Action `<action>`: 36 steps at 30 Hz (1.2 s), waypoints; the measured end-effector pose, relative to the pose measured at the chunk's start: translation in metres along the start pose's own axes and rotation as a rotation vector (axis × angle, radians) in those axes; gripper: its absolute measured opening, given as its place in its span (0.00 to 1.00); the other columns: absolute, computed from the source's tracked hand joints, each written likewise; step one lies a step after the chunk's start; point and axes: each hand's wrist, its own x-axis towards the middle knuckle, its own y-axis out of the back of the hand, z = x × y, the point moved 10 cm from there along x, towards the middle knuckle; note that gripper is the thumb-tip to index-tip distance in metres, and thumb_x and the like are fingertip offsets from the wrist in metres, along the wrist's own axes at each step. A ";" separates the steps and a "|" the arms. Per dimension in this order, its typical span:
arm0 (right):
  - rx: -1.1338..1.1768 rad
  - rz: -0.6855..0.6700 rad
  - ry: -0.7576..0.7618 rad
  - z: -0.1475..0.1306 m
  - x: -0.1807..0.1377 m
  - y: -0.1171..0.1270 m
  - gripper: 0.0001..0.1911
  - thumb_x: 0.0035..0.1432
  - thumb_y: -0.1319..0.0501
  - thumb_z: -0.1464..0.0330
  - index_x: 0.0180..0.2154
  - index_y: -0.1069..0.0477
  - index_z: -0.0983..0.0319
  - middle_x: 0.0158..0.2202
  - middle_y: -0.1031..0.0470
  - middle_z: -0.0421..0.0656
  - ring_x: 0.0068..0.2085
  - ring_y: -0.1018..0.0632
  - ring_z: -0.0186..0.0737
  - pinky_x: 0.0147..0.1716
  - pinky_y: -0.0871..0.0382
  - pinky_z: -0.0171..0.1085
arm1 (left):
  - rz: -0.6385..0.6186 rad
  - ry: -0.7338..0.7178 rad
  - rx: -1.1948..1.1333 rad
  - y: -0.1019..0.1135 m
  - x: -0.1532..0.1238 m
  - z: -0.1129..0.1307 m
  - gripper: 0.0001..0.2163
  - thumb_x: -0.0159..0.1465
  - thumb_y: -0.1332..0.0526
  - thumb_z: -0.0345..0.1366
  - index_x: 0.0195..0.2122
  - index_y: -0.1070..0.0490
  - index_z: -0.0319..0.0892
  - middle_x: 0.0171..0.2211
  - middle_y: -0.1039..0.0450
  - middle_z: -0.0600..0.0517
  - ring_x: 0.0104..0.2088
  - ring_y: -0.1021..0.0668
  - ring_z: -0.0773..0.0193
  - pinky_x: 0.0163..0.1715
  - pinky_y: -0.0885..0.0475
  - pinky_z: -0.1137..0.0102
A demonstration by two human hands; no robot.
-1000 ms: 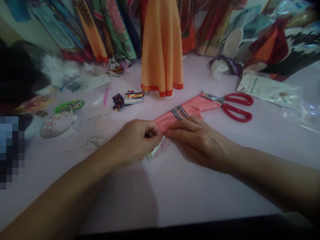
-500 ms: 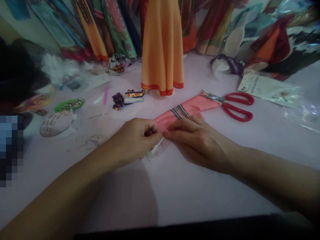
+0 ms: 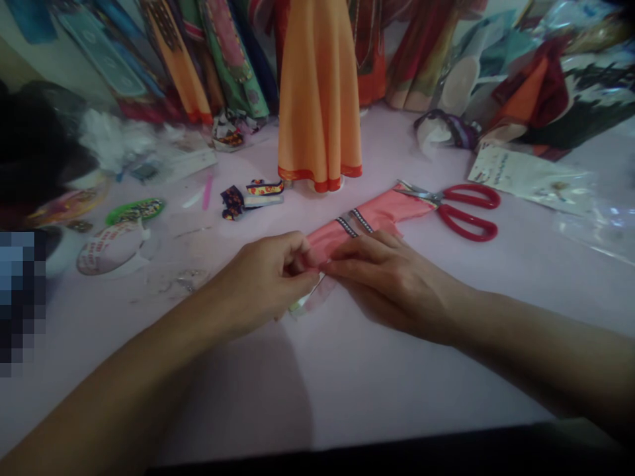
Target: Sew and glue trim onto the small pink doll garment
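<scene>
A strip of pink fabric [image 3: 380, 213] lies slantwise on the table, with two dark, white-dotted trim bands across it. My left hand [image 3: 270, 274] pinches the near end of this fabric between thumb and fingers. Close against it, my right hand [image 3: 391, 281] also has its fingertips together on the fabric's near edge. A pale narrow strip [image 3: 305, 299] sticks out below my left fingers; what it is, I cannot make out. Scissors with red handles [image 3: 469, 213] rest with their blades on the fabric's far end.
An orange doll-sized dress [image 3: 320, 99] stands at the back centre, with other small garments behind. On the left are a round sticker-like ring [image 3: 112, 250], a green bead packet [image 3: 135, 211] and patterned ribbon [image 3: 262, 188]. Plastic packets [image 3: 536, 178] lie at the right.
Both hands keep nearly the same place on the pink fabric, with only slight finger movement. The whole view has shifted a little; the scissors and dress stay put.
</scene>
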 end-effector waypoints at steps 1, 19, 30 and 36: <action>0.000 0.000 0.000 0.000 0.000 0.000 0.18 0.71 0.45 0.75 0.57 0.25 0.63 0.55 0.23 0.53 0.52 0.24 0.53 0.52 0.34 0.55 | -0.006 0.004 -0.006 0.000 0.000 0.000 0.06 0.59 0.34 0.36 0.34 0.31 0.45 0.22 0.31 0.59 0.16 0.32 0.71 0.13 0.37 0.76; 0.029 0.007 0.018 0.000 0.000 0.002 0.17 0.72 0.46 0.74 0.58 0.26 0.66 0.54 0.22 0.54 0.52 0.23 0.53 0.51 0.32 0.53 | -0.023 0.019 0.030 -0.001 -0.001 -0.001 0.02 0.55 0.36 0.33 0.28 0.28 0.44 0.20 0.30 0.58 0.15 0.31 0.71 0.14 0.35 0.75; 0.080 0.007 0.136 -0.015 0.000 0.004 0.21 0.68 0.46 0.79 0.60 0.30 0.68 0.56 0.23 0.56 0.55 0.23 0.53 0.56 0.28 0.54 | -0.020 0.020 0.057 0.000 -0.002 0.002 0.02 0.55 0.37 0.32 0.28 0.29 0.44 0.17 0.32 0.60 0.14 0.32 0.71 0.16 0.38 0.76; 0.041 -0.024 0.123 -0.013 0.000 -0.001 0.22 0.68 0.46 0.79 0.61 0.31 0.67 0.55 0.22 0.56 0.54 0.23 0.54 0.54 0.28 0.55 | 0.001 -0.018 0.057 0.001 -0.002 0.001 0.04 0.55 0.37 0.33 0.29 0.33 0.45 0.18 0.33 0.60 0.16 0.30 0.70 0.17 0.37 0.75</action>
